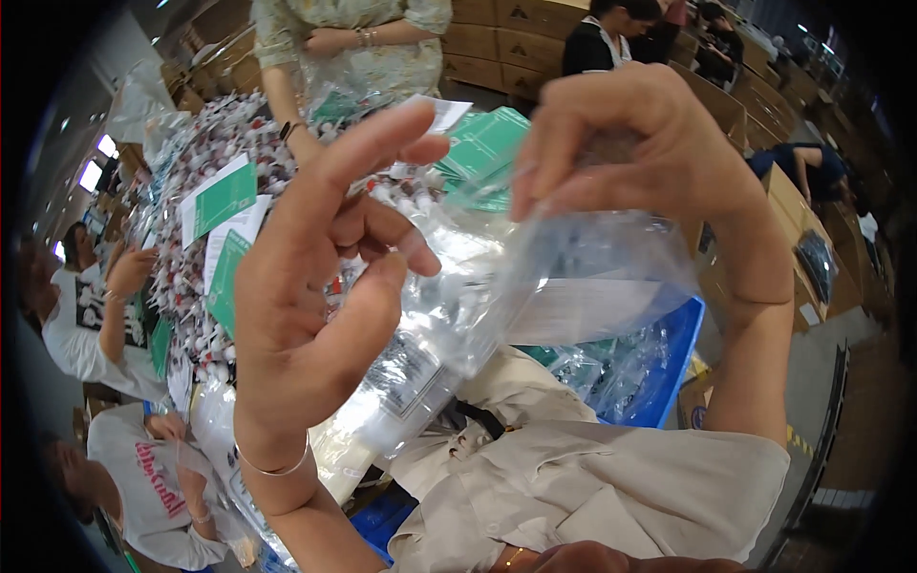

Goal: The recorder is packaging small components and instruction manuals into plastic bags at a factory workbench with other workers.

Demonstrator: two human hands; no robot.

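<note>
My right hand (635,143) is raised, thumb and fingers pinching the edge of a clear plastic bag (611,244). The thin bag hangs below it, creased and shiny. A white paper sheet (583,307) shows through or just behind the film; I cannot tell which. My left hand (320,286) is held up to the left of the bag, its fingers curved and apart with nothing visible between them. Beneath both hands lie more clear plastic bags (406,392) with dark print. Beyond them is a stack of green cards (492,143).
A heap of small white, red and dark pieces (215,138) covers the table's left and far side, with green-and-white leaflets (224,201) on it. A blue bin (680,374) holding clear packets stands right of my lap. Several co-workers surround the table; cardboard boxes (468,43) are stacked behind.
</note>
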